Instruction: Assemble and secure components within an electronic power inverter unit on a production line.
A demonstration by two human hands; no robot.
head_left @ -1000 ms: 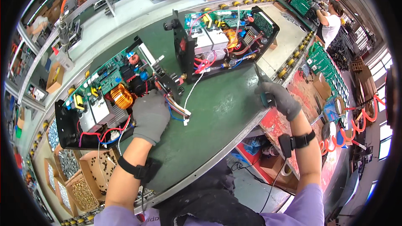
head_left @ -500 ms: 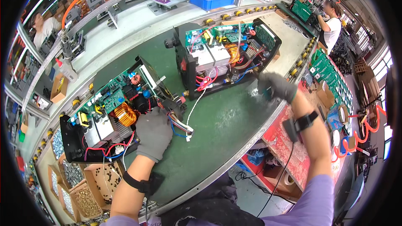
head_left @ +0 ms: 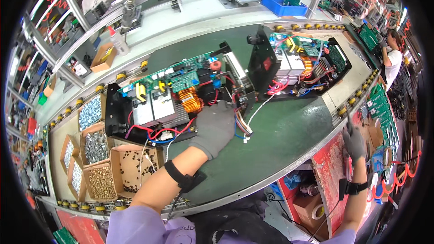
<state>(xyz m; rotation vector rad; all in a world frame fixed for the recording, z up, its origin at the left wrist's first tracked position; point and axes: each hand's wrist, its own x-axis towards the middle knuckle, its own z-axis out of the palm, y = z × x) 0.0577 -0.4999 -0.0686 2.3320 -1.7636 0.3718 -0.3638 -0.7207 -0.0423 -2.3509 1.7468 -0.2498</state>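
Two opened black electronics units stand on the green worktop (head_left: 289, 126), with circuit boards, silver heat sinks and copper coils showing. At the front of the left unit (head_left: 156, 113), my grey-gloved left hand (head_left: 214, 129) is closed over the edge beside the copper coil (head_left: 190, 100). Some of its fingertips are hidden among the parts. A bundle of loose wires (head_left: 243, 126) hangs just right of that hand. The right unit (head_left: 289, 65) stands farther back, untouched. My gloved right hand (head_left: 353, 142) is past the worktop's right edge, with a finger stretched out and no held thing visible.
Cardboard boxes of screws (head_left: 101, 183) sit at the left, beside the roller track (head_left: 86, 206). A blue bin (head_left: 282, 7) and a white bottle (head_left: 118, 40) stand across the line. Green circuit boards (head_left: 382, 108) lie at the right. Another person (head_left: 392, 58) works at the far right.
My right hand has moved away from the right unit, out past the worktop edge. My left hand stays on the left unit. The whole view has shifted and turned.
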